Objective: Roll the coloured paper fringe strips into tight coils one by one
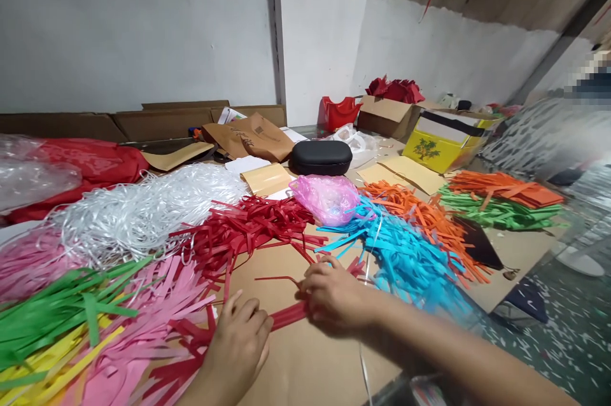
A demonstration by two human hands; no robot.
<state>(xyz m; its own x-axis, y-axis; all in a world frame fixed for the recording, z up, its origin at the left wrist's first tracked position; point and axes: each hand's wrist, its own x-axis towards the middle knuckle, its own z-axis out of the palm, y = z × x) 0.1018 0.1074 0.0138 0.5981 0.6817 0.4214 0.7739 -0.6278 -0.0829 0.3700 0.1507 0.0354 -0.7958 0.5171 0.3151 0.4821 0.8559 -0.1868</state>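
Note:
Between my two hands a flat bundle of dark red strips (289, 315) stretches across the brown cardboard. My left hand (243, 336) is closed over the bundle's left end, where loose strip ends fan out beside it. At the other end my right hand (334, 294) is closed around the strips, its fingers bent, and one thin strip sticks out to its left. Just beyond my hands lies a pile of more dark red strips (248, 228). Blue strips (405, 247) are heaped right of my right hand; pink strips (143, 317) lie left of my left hand.
Green strips (52, 317), yellow strips (62, 361) and a tangle of white string (157, 202) spread on the left. Orange strips (429, 221) lie on the right. Behind are a pink plastic bag (327, 199), a black case (321, 157) and a yellow box (436, 142). A person stands far right.

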